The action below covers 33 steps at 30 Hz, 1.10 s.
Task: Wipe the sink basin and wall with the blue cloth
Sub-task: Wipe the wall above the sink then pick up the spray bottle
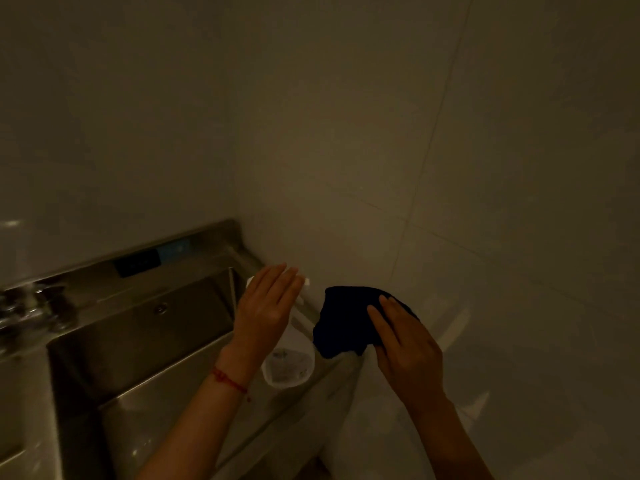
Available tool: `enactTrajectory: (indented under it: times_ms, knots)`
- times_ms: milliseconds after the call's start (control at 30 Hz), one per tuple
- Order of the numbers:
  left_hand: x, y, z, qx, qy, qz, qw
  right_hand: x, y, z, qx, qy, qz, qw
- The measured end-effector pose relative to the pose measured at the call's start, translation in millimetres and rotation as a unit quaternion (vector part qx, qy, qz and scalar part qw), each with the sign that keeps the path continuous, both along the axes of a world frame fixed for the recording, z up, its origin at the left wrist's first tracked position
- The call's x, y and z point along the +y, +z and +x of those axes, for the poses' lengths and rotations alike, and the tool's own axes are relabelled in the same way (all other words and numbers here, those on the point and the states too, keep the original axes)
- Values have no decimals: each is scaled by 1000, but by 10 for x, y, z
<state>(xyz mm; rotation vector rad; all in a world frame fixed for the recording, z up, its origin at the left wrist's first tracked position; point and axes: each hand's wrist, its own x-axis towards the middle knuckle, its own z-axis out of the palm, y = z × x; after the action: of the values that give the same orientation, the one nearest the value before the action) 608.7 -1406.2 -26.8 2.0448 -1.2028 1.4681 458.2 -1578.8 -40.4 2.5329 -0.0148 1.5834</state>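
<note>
Blue cloth point(349, 322) against wall point(485, 202), right hand point(407, 344) gripping it, left hand point(268, 306) flat-fingered beside, holding nothing

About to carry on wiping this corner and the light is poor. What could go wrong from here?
1. The spray bottle stands on the sink rim right under the left hand, which is open over it; a careless sweep might knock it into the basin.
2. The right hand pinches the blue cloth by one edge against the wall, so it may slip.
</note>
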Motion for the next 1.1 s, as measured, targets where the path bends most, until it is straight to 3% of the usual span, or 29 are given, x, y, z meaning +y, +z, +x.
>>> enactTrajectory:
  times_ms: [700,1100]
  knots:
    - [1833,76,-352,14,208,17,978,1297,89,606,-4,204,16,979]
    - [3262,106,-615,38,285,13,958,2666,108,715,73,282,28,956]
